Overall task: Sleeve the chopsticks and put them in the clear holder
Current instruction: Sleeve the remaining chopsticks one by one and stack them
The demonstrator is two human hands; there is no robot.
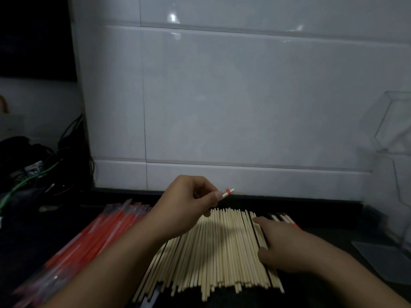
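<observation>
At a dark counter (322,238) against a white tiled wall (222,96), my left hand (184,207) is raised above a spread of bare chopsticks (218,252), its fingers curled around a sleeved pair (228,192); only the pale tip and a red band of that pair poke out past my fingertips, the rest buried in my grip. My right hand (280,243) lies flat on the right edge of the bare pile, fingers pressed against a few sticks, thumb tucked under near the middle of the pile; whether it has actually pinched any of them I cannot tell, since the palm covers the contact.

To the left, a heap of red-and-clear paper sleeves (93,236) runs off the lower edge, its near end blurred. Just past my right knuckles, a few more sticks with a red end (287,218) peek out, mostly hidden by the hand. The clear holder (391,138) stands at the far right, cut off by the frame and barely distinguishable from the tiles behind it; its contents cannot be made out. A tangle of cables (33,172) sits in deep shadow at far left.
</observation>
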